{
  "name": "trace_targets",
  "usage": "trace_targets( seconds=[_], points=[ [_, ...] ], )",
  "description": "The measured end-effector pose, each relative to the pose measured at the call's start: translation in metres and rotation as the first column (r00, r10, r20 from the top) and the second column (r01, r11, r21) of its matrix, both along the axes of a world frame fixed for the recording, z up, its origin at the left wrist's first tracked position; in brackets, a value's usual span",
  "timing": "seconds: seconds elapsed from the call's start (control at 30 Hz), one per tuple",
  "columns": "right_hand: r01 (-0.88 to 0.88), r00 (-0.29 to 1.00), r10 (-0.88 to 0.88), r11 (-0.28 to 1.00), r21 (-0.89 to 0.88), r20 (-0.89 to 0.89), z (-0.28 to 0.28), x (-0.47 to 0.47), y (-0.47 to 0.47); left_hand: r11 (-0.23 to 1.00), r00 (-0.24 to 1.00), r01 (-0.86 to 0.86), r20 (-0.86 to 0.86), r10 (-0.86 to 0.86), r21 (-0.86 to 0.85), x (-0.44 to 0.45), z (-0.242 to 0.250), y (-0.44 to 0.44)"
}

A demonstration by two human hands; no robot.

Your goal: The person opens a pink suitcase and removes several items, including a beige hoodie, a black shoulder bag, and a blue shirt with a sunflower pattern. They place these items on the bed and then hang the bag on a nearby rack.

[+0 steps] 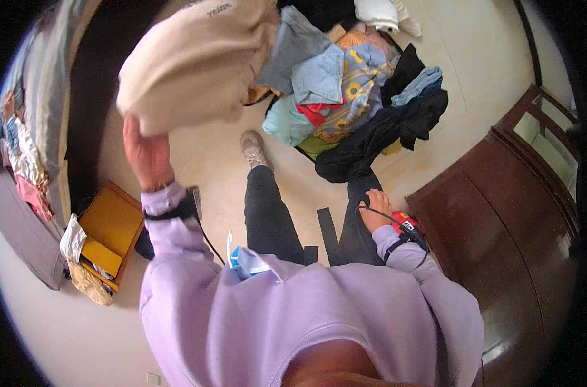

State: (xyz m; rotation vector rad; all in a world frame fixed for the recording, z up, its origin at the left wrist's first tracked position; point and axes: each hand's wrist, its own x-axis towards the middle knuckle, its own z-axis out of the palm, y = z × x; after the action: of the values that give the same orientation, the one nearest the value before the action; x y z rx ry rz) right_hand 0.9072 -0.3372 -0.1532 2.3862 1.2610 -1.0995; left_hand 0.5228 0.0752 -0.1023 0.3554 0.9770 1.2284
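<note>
My left hand (148,157), raised at the left, grips the edge of a beige garment (196,67) that hangs spread out beyond it; the fingertips are partly hidden by the fabric. My right hand (376,210) rests on my right thigh with its fingers somewhat apart and nothing seen in it. In front of me lies a heap of clothes: a grey-blue cloth with yellow flowers (354,92), a light denim piece (318,75), a pale aqua cloth (287,121), a grey garment (298,46) and black garments (361,147).
A dark brown wooden cabinet (482,217) stands at the right. At the left are a yellow-lined open box or drawer (112,217) and a striped fabric (49,106) with crumpled cloths beside it. White cloth (378,14) lies at the top. A cable runs from each wrist strap.
</note>
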Motion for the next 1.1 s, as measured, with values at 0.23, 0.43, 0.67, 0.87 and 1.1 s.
trace_targets(
  seconds=[0.23,0.43,0.67,0.87,1.1],
  points=[
    [0.526,0.786,-0.500,0.850,-0.031,-0.364,0.040,-0.007,0.041,0.960,0.874,-0.011,0.469,-0.126,0.279,-0.065,0.197,-0.050],
    [0.768,0.620,-0.515,0.551,0.326,-0.592,0.187,-0.018,0.097,1.000,0.945,0.026,0.327,-0.024,-0.002,-0.093,0.275,-0.065],
    [0.727,0.648,-0.299,0.516,0.453,-0.700,0.330,-0.076,0.140,0.974,0.977,0.215,-0.014,-0.214,0.076,-0.105,0.325,-0.101],
    [0.838,0.165,-0.399,0.539,-0.085,-0.902,0.361,-0.154,0.148,0.640,0.651,0.750,-0.017,-0.759,0.170,-0.070,0.369,-0.148],
    [0.623,-0.428,-0.314,0.577,-0.528,-0.848,0.341,-0.196,0.114,-0.222,0.164,0.857,-0.653,-0.739,0.466,0.031,0.405,-0.229]
  ],
)
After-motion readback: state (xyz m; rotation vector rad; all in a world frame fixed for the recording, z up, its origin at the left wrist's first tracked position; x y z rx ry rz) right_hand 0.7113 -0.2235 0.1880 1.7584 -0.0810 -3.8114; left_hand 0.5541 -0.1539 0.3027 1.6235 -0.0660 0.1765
